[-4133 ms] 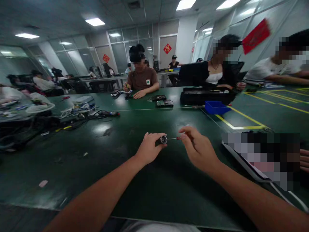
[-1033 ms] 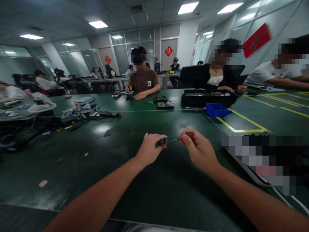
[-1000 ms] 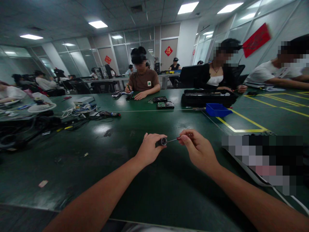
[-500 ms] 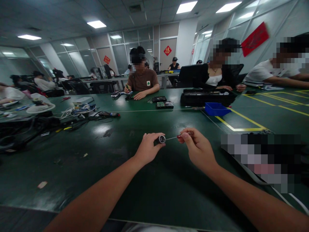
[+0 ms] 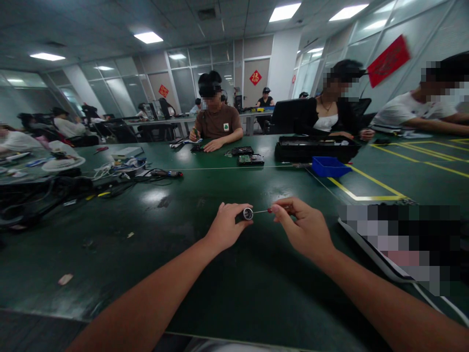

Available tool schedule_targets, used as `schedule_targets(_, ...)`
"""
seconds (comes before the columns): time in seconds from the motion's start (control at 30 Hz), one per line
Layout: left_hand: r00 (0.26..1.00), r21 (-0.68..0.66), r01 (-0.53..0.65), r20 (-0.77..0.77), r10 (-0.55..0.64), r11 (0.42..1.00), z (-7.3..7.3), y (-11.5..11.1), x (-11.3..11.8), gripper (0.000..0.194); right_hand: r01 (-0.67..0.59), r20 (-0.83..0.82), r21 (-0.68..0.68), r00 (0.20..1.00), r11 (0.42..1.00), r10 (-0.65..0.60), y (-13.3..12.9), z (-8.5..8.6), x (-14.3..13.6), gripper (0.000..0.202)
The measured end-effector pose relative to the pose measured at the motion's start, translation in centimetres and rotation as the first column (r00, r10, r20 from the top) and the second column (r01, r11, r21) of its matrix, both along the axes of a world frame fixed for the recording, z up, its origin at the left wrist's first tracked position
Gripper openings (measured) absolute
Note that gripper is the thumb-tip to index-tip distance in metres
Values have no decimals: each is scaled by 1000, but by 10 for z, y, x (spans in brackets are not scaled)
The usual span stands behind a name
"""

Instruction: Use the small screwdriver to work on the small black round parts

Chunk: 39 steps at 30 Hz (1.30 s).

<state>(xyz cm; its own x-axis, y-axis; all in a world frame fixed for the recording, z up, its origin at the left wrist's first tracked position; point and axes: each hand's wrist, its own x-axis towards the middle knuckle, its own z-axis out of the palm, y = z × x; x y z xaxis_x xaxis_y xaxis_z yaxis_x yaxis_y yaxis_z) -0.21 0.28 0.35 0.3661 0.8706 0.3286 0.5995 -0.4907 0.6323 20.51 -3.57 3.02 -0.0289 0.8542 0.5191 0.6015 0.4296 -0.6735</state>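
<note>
- Left hand (image 5: pixel 227 226) clamped on a dark cylinder (image 5: pixel 248 214), silvery rim showing!
- Right hand (image 5: pixel 303 226) pinching a red-handled screwdriver (image 5: pixel 270 210), shaft reaching the rim, above the desk (image 5: pixel 234 288).

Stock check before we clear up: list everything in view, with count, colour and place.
Cylindrical part: one, dark, silvery rim, near centre
Screwdriver: one, reddish handle, beside it
Table: one, green, beneath
Bin: one, blue, right of centre
Long case: one, black, behind bin
Cables: several, mostly black, left
Drive-like parts: two, dark and silvery, far centre
Tape lines: several, yellow, right
Pixelated item: unclear, near right
Wall signs: several, red, background
People: several, mixed clothing, around
Small clutter: uncounted, mixed, left
Left hand: one, bare, holding cylinder
Right hand: one, bare, holding screwdriver
</note>
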Motion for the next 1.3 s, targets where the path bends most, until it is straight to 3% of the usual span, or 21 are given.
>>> schedule_targets(0.13, 1000, -12, 4, -8, -4, 1000, -1, -1, 0, 37, -73, 67, 38, 995, 997, 71, -2, 1, 1, 20)
schedule_targets(0.37, 999, -27, 21, -23, -22, 999, -1, -1, 0, 36, 2, 152, 11, 988, 1000, -4, -1, 2, -1, 30)
schedule_targets(0.5, 1000, -19, 24, -7, -24, 1000, -2, 0, 0, 36, -58, 116, 37, 992, 998, 53, 0, -1, -1, 19)
schedule_targets(0.73, 999, -30, 31, -34, -32, 999, -2, -1, 0, 35, -61, 127, 5, 990, 998, 60, -2, 0, 1, 24)
schedule_targets(0.83, 999, -13, 24, -40, -25, 1000, -2, 0, 0, 37, -54, 18, 3, 998, 999, 54, -2, -3, -2, 20)
schedule_targets(0.93, 999, 7, -10, -39, 10, 1000, 0, 1, -2, 37, -86, -209, -62, 975, 994, 71, 2, -7, -4, 18)
schedule_targets(1.03, 1000, 40, 8, -20, -7, 999, 3, 1, -4, 36, -185, -525, -150, 847, 971, 80, 13, -10, -1, 24)
schedule_targets(1.1, 998, 75, 52, -46, -48, 996, 5, 2, -6, 36, -274, -747, -210, 664, 939, 26, 22, -12, 2, 28)
schedule_targets(1.17, 994, 83, 59, -92, -51, 995, 6, 4, -8, 36, -331, -834, -280, 549, 901, -58, 29, -15, 4, 29)
schedule_targets(1.23, 993, 57, 32, -118, -25, 998, 5, 7, -10, 36, -274, -840, -288, 532, 918, -105, 32, -18, 5, 28)
schedule_targets(1.3, 993, 35, 9, -120, -5, 999, 3, 9, -12, 35, -230, -811, -288, 575, 930, -109, 32, -20, 3, 28)
